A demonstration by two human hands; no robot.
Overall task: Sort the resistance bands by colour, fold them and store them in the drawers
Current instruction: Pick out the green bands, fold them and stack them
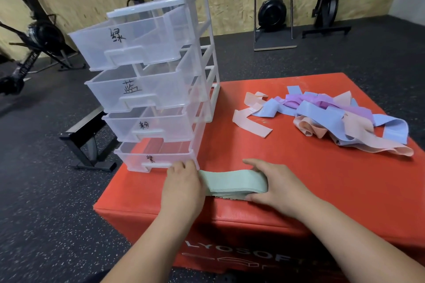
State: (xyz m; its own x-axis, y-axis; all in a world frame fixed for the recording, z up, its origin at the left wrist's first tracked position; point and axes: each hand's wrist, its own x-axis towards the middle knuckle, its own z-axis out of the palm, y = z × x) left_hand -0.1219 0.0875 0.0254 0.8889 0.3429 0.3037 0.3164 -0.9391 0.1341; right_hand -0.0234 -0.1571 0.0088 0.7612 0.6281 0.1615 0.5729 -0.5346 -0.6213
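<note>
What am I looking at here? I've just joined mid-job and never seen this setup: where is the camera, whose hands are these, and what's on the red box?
There is no machine. A person works with bare hands, and the single picture comes from a camera worn on their head, looking forward and down. The left hand and right hand each hold one end of a stack of green bands, lying flat on the red box. At the box's left side stands a clear drawer unit with four hand-labelled drawers pulled open. To the right lies a loose pile of pink, blue and purple bands, not yet sorted.
</note>
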